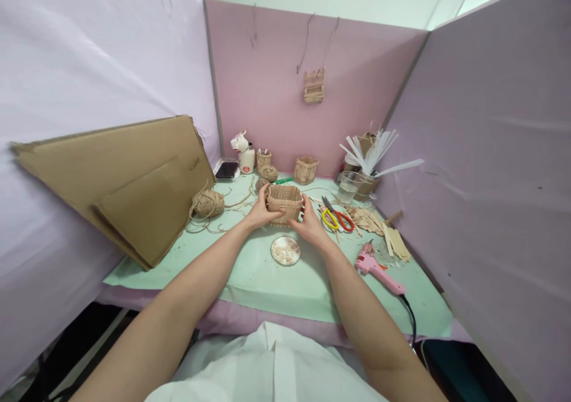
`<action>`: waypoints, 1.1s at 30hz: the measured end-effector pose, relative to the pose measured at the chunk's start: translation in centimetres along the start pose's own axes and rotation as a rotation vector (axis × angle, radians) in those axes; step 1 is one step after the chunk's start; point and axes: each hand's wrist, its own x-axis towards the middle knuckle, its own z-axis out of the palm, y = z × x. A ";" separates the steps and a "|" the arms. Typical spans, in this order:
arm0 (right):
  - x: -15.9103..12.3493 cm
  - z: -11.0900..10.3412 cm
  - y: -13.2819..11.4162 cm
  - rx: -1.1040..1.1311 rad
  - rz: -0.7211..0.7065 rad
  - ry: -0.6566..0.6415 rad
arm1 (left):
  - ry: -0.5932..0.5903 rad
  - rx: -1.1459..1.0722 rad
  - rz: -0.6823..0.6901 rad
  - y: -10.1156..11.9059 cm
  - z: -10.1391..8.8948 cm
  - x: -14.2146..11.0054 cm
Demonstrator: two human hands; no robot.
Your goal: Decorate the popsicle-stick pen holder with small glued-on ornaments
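Note:
A small square basket (285, 201) of wooden sticks wrapped in jute twine sits on the green mat (263, 277) in the middle of the table. My left hand (261, 213) grips its left side, thumb on the front wall. My right hand (310, 222) closes on its right side. A round dish (285, 250) with pale contents lies just in front of the basket, between my wrists. A ball of jute twine (208, 203) rests to the left, loose strands trailing toward the basket.
Scissors with yellow and red handles (335, 217) and a pink glue gun (377, 268) lie at the right, near loose wooden sticks (395, 242). A large cardboard sheet (129, 182) leans at the left. Small woven baskets (306, 169), a glass (348, 187), a phone (226, 170) stand behind.

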 end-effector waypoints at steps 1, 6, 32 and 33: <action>0.0 -0.1 0.0 0.002 0.008 -0.005 | -0.017 -0.018 -0.010 0.0 -0.1 0.0; 0.2 -1.4 -0.5 -0.032 0.014 0.090 | -0.082 0.052 -0.091 1.5 -1.5 -0.2; -5.2 -1.8 -3.7 -0.443 -0.083 -0.373 | -0.150 0.342 0.077 6.6 -0.3 -4.3; -5.2 -1.8 -3.7 -0.440 -0.086 -0.373 | -0.155 0.335 0.066 6.6 -0.3 -4.3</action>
